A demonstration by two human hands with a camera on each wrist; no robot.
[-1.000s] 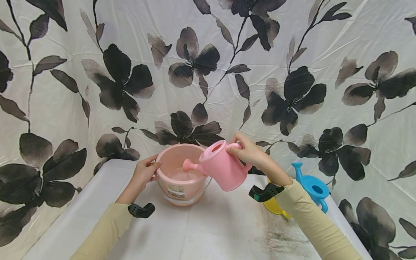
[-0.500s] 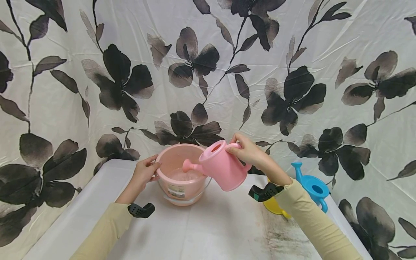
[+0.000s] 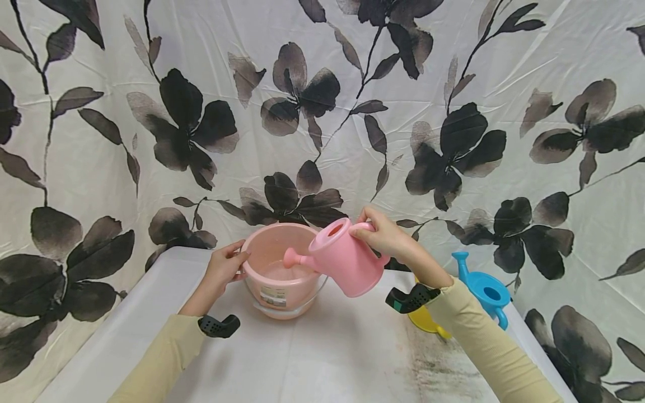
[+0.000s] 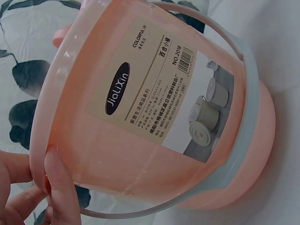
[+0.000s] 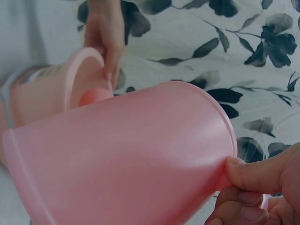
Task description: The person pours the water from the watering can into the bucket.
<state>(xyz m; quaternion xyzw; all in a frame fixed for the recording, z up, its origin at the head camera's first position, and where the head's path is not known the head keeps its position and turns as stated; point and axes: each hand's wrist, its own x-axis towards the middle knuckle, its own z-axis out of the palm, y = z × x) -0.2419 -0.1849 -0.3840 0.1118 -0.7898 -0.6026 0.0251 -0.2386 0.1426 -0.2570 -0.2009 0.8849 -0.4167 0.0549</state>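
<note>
A pale pink bucket [image 3: 282,299] with a grey bail and a printed label [image 4: 154,84] stands on the white table. My left hand [image 3: 221,267] grips its rim at the left side, thumb outside in the left wrist view. My right hand [image 3: 385,232] holds a pink watering can [image 3: 347,263] by its handle. The can is raised and tilted to the left, its spout [image 3: 297,257] reaching over the bucket's rim into the opening. Water shows low inside the bucket. In the right wrist view, the can's body covers much of the bucket.
A blue watering can [image 3: 486,291] stands at the table's right edge. Beside it a yellow object [image 3: 423,319] is partly hidden behind the right forearm. Dark smudges [image 3: 443,364] mark the white tabletop [image 3: 322,358] at right. A floral curtain [image 3: 353,112] hangs behind.
Both hands, the bucket and the pink watering can keep practically the same place. The whitish ripples inside the bucket look fainter now.
</note>
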